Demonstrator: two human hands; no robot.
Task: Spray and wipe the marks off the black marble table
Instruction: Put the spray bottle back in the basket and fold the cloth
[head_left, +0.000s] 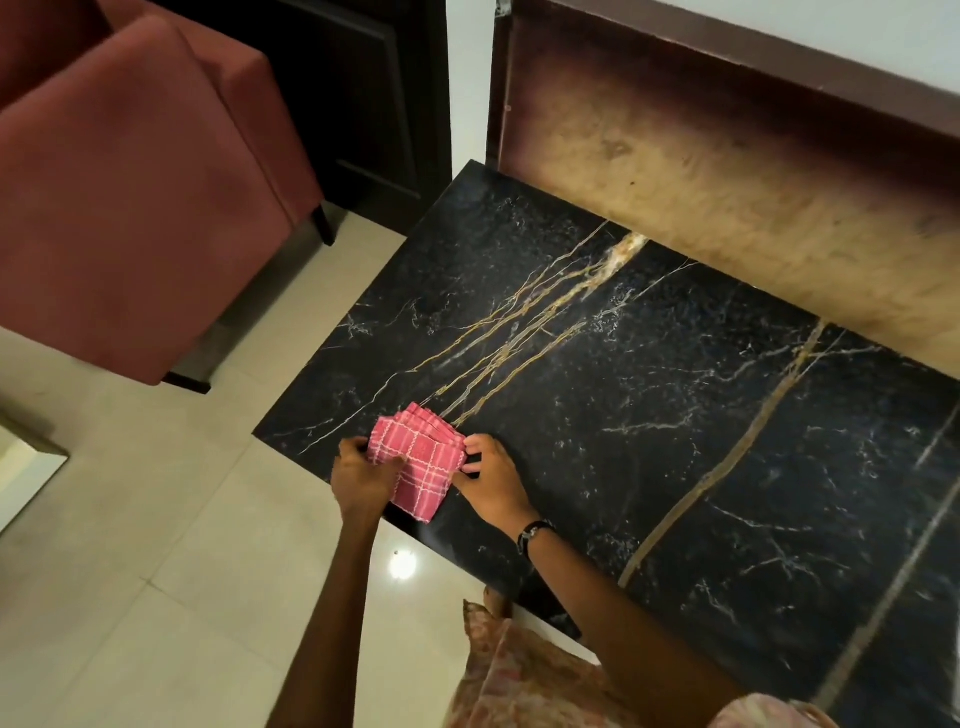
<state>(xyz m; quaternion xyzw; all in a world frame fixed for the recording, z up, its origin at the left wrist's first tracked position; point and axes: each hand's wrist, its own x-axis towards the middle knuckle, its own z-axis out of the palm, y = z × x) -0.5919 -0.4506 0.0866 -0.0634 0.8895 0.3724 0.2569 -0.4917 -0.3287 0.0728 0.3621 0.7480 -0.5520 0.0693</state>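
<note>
A black marble table (649, 415) with gold and white veins fills the middle and right of the head view. A folded pink checked cloth (423, 457) lies at the table's near left corner. My left hand (361, 475) grips the cloth's left edge, partly off the table's edge. My right hand (491, 480) pinches the cloth's right side with its fingertips and rests on the marble. A dark band sits on my right wrist. No spray bottle shows in this view.
A red upholstered armchair (135, 197) stands to the left on the pale tiled floor (156, 571). A worn brown wooden panel (727, 156) rises behind the table. A dark cabinet door (358, 98) is at the back. My patterned clothing (524, 675) shows below.
</note>
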